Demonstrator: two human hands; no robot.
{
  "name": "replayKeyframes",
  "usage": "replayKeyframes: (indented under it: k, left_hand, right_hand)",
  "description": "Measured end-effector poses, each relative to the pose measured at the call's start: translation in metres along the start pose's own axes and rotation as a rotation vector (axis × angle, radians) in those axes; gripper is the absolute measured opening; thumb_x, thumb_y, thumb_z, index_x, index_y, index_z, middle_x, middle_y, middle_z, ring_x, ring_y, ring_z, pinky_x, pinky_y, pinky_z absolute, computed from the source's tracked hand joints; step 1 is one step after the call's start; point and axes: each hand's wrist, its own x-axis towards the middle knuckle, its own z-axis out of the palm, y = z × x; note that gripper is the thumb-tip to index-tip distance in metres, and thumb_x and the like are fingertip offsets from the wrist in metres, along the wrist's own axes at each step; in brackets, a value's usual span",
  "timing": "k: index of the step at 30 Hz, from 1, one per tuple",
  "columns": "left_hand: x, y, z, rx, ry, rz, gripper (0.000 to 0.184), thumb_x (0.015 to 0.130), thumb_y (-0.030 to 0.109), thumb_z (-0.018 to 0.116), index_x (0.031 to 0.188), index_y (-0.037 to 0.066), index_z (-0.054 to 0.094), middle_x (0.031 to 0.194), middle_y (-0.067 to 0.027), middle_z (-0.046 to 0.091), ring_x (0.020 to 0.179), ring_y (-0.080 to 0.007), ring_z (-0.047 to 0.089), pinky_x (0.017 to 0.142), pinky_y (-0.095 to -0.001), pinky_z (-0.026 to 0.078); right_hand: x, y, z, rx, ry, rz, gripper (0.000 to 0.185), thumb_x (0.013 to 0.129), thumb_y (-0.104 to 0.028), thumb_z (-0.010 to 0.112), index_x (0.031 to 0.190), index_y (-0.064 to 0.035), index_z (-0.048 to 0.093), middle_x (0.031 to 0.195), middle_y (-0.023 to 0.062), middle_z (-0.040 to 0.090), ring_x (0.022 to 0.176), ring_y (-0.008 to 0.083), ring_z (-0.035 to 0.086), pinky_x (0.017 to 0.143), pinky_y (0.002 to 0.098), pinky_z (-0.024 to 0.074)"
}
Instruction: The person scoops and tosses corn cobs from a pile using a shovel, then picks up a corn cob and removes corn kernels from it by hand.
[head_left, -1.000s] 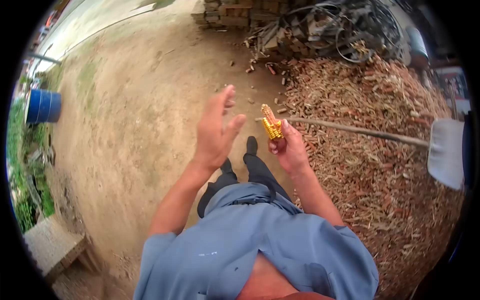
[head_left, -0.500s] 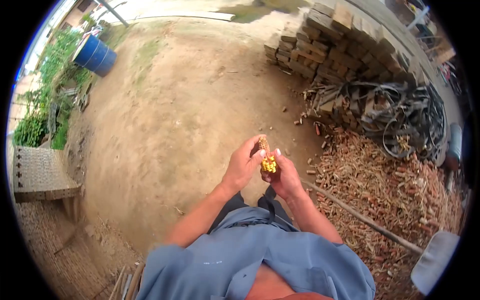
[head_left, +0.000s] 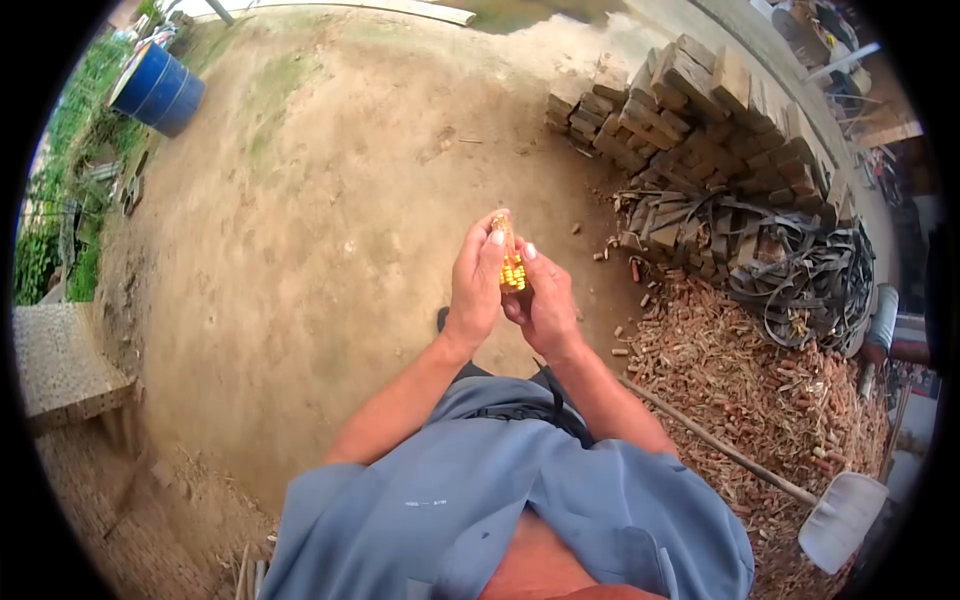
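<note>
Left hand [head_left: 474,285] and right hand [head_left: 548,308] clamp a knobbly corn cob [head_left: 511,270], shaggy cob heap [head_left: 740,375] rightward, long-handled shovel [head_left: 843,520] across it, rough stacked blocks [head_left: 700,115] beyond.

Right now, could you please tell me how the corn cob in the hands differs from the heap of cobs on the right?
The corn cob has yellow kernels on its lower part, while the heap of cobs looks mostly reddish-brown and bare. The corn cob is held roughly upright between the left hand and right hand; the heap of cobs lies jumbled. Both show stripped cob.
</note>
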Motion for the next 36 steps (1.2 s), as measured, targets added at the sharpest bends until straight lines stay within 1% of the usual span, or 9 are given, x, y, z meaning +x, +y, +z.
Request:
replayKeyframes:
  k: [5,9,14,18,20,23,25,28,36]
  left_hand:
    - [0.058,0.030,-0.033,-0.194,0.026,0.011,0.039,0.108,0.024,0.044,0.137,-0.001,0.047,0.099,-0.0048,0.063,0.089,-0.0106,0.061,0.080,-0.0254,0.050]
    - [0.102,0.028,-0.048,-0.232,0.080,0.056,0.038,0.108,0.024,0.045,0.136,-0.001,0.047,0.094,-0.0041,0.062,0.088,-0.0106,0.061,0.078,-0.0257,0.050]
    - [0.163,0.023,-0.063,-0.173,0.197,0.087,0.035,0.108,0.024,0.044,0.132,-0.001,0.048,0.088,-0.0040,0.061,0.084,-0.0098,0.061,0.075,-0.0238,0.050]
    - [0.219,0.035,-0.057,-0.149,0.289,0.141,0.035,0.107,0.023,0.044,0.132,-0.001,0.049,0.088,-0.0045,0.062,0.082,-0.0101,0.062,0.073,-0.0237,0.051]
    - [0.245,0.043,-0.052,-0.210,0.312,0.094,0.037,0.106,0.025,0.048,0.132,-0.001,0.049,0.089,-0.0067,0.064,0.090,-0.0174,0.067,0.078,-0.0282,0.055]
    - [0.283,0.051,-0.038,-0.213,0.386,0.114,0.034,0.106,0.021,0.044,0.131,0.000,0.049,0.090,-0.0077,0.065,0.082,-0.0129,0.064,0.073,-0.0262,0.054]
    - [0.308,0.052,-0.032,-0.220,0.430,0.141,0.033,0.106,0.022,0.044,0.131,0.001,0.050,0.091,-0.0083,0.065,0.083,-0.0134,0.065,0.073,-0.0266,0.055]
    - [0.338,0.058,-0.022,-0.230,0.479,0.147,0.033,0.105,0.021,0.045,0.130,0.001,0.050,0.091,-0.0081,0.065,0.084,-0.0142,0.065,0.074,-0.0274,0.055]
    - [0.415,0.051,-0.045,-0.109,0.556,0.046,0.030,0.102,0.015,0.046,0.128,0.000,0.052,0.090,-0.0049,0.061,0.087,-0.0133,0.063,0.078,-0.0267,0.053]
  right_hand:
    - [0.056,0.001,0.060,0.008,0.094,-0.015,0.043,0.104,-0.038,0.052,0.128,-0.0035,0.062,0.071,-0.0013,0.056,0.047,0.0058,0.045,0.040,0.0213,0.0304]
    - [0.109,0.004,0.067,-0.094,0.058,-0.099,0.041,0.105,-0.037,0.050,0.123,-0.0033,0.066,0.069,-0.0039,0.054,0.048,0.0037,0.041,0.041,0.0210,0.0292]
    - [0.174,-0.013,0.073,-0.135,-0.049,-0.020,0.041,0.106,-0.036,0.048,0.114,-0.0023,0.069,0.068,-0.0040,0.053,0.048,0.0033,0.042,0.042,0.0209,0.0304]
    - [0.234,-0.039,0.081,-0.126,-0.114,0.025,0.037,0.106,-0.034,0.049,0.106,-0.0020,0.068,0.067,-0.0034,0.054,0.048,0.0039,0.043,0.042,0.0211,0.0317]
    - [0.259,-0.055,0.084,-0.126,-0.125,0.051,0.037,0.105,-0.033,0.049,0.104,-0.0019,0.068,0.067,-0.0032,0.054,0.048,0.0041,0.043,0.042,0.0210,0.0322]
    - [0.296,-0.079,0.089,-0.121,-0.150,-0.003,0.033,0.105,-0.028,0.049,0.101,-0.0012,0.067,0.068,-0.0024,0.055,0.047,0.0043,0.043,0.041,0.0210,0.0324]
    - [0.316,-0.095,0.089,-0.056,-0.134,0.108,0.030,0.103,-0.024,0.048,0.100,-0.0008,0.067,0.069,-0.0016,0.056,0.046,0.0043,0.044,0.040,0.0210,0.0324]
    - [0.343,-0.119,0.090,-0.057,-0.172,0.127,0.028,0.102,-0.022,0.048,0.099,-0.0013,0.066,0.068,-0.0008,0.057,0.045,0.0045,0.044,0.039,0.0215,0.0319]
    - [0.421,-0.127,0.098,-0.102,-0.208,0.073,0.033,0.102,-0.032,0.055,0.099,-0.0016,0.066,0.069,-0.0007,0.057,0.045,0.0044,0.045,0.040,0.0209,0.0329]
